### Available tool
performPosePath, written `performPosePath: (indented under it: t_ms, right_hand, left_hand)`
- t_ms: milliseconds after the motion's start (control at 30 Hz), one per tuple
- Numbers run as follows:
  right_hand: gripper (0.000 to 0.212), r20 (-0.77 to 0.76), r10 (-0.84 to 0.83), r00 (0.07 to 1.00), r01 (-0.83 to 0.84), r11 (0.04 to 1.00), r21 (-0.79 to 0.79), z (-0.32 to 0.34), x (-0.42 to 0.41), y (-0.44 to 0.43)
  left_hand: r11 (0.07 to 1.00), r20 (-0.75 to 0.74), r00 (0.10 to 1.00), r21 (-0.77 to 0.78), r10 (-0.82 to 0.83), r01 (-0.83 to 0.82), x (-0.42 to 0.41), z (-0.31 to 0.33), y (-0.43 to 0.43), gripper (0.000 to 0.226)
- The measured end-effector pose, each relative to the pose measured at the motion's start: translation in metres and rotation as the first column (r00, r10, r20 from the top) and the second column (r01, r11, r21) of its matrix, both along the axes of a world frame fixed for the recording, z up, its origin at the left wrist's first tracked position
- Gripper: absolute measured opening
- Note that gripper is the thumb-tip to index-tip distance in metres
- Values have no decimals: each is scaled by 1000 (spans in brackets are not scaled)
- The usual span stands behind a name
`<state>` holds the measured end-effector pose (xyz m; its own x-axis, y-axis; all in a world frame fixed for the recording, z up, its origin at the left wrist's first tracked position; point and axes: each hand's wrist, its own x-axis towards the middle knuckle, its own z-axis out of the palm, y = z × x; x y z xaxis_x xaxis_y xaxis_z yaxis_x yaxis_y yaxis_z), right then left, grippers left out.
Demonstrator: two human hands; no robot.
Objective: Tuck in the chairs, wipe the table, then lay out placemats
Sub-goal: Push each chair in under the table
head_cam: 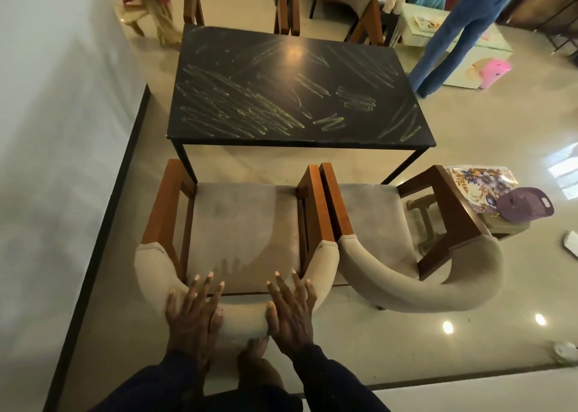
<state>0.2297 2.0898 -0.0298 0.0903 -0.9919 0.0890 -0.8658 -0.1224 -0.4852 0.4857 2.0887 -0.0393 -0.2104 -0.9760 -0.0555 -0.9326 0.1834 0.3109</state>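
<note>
A black table [281,67] scribbled with yellow-green chalk marks stands ahead. Just before its near edge is a beige cushioned chair [240,224] with wooden arms, its front barely under the tabletop. My left hand [192,311] and my right hand [292,308] both rest flat on the chair's curved padded backrest, fingers spread over its top. A second matching chair [369,217] stands right beside it, angled to the right. A floral placemat [478,183] lies on a low stool at the right, with a purple cloth [525,203] on top.
A white wall [47,130] with a dark skirting runs close along the left. Two more chairs [237,1] stand at the table's far side. A person in blue jeans [453,39] stands at the back right near a low glass table [438,26].
</note>
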Motion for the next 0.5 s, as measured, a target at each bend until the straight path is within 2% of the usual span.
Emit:
performPosePath:
  t_ms: [233,500]
  right_hand:
    - [47,-6,23,1000,-23,1000,1,-2,-5,-4]
    - [46,-22,30,999,-30,999,-10,2,-16,-12]
  left_hand:
    - [999,-13,1000,-33,17,-18,-4,1,-2,58]
    - [999,-32,999,-2,37,-37,-15,-2,-5,58]
